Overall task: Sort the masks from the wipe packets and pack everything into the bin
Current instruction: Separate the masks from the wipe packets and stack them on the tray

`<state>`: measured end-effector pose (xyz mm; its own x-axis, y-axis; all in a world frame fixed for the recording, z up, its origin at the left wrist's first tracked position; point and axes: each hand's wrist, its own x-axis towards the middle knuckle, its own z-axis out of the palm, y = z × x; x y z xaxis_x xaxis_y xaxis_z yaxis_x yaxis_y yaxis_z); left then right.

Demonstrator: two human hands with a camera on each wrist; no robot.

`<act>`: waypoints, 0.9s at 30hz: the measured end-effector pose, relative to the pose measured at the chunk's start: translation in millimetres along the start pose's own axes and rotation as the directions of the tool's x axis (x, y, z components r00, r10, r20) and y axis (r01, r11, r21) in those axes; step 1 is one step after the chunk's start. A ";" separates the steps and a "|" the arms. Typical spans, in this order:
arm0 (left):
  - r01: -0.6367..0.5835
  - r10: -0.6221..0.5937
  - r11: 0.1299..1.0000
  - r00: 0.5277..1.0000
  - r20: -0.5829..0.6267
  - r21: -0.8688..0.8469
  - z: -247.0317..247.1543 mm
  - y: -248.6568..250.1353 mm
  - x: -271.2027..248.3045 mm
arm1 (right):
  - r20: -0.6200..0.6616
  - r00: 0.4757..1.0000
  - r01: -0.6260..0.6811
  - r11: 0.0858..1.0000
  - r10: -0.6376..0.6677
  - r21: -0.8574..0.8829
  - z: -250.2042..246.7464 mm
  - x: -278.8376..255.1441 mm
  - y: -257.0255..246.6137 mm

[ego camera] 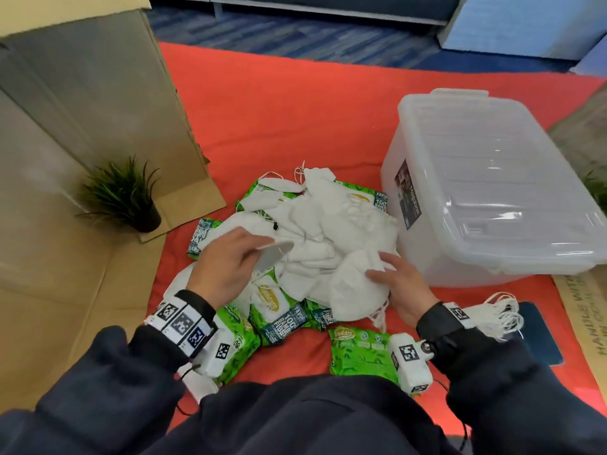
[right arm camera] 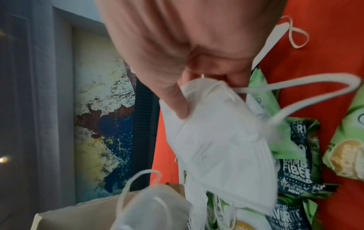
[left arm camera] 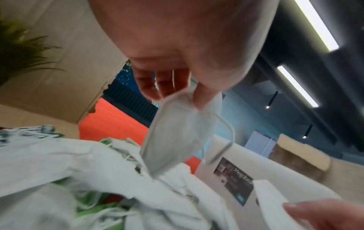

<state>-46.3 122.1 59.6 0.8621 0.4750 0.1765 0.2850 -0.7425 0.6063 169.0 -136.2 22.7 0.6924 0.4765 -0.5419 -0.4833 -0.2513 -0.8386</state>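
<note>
Masks (ego camera: 328, 231): a loose white heap in the middle of the red cloth (ego camera: 279, 110), lying on top of the wipe packets (ego camera: 276, 310). The two kinds are not yet apart.
Wipe packets: green, showing at the near and left edges of the heap. One lone packet (ego camera: 358, 353) lies close to the body.
Bin (ego camera: 427, 251): clear plastic, just right of the heap. Its lid (ego camera: 499, 178) is on, so nothing is packed.
Main relation: the heap lies straight ahead, between the two hands. The bin is on the right side, with its long axis running away and to the right, so the right hand is the nearer one to it.
Left hand (ego camera: 226, 261): lifted a little over the left part of the heap. Thumb and fingers pinch the left mask (left arm camera: 177, 132) at its upper edge, and it hangs down with its lower tip at the heap.
Right hand (ego camera: 400, 287): low on the right part of the heap. The thumb and fingers are closed on the right mask (right arm camera: 222, 147), and one ear loop (right arm camera: 295, 82) stands out free.
Step, as I judge: picking masks out of the heap, early in the task.
Next move: the lid must come off before packing, and both hands are occupied, so one must first put down its mask.
Risk: the ear loops may catch on each other and drag more masks along.
</note>
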 end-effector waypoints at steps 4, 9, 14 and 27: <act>-0.227 0.186 0.964 0.949 -0.254 -0.140 6.8 56.6 4.4 | 0.123 0.984 -0.146 0.983 0.132 0.115 11.6 -15.1 -2.6; -0.544 0.529 0.838 0.793 0.302 -0.041 43.3 78.5 -7.6 | 0.045 0.972 -0.236 0.955 0.231 0.178 29.4 -23.8 -16.2; -0.519 0.448 0.854 0.755 0.479 0.020 46.8 54.4 -7.2 | 0.433 0.866 -0.423 0.827 0.249 0.370 27.8 -37.6 -26.0; 0.206 -0.044 0.903 0.917 0.395 -0.376 52.5 56.8 21.7 | 0.324 0.935 0.201 0.967 -0.142 -0.156 27.5 -37.6 0.5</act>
<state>10.6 65.4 57.2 0.9439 0.2821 -0.1715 0.2772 -0.3950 0.8759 128.0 -131.1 44.2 0.5424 0.7544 -0.3697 -0.2446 -0.2792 -0.9286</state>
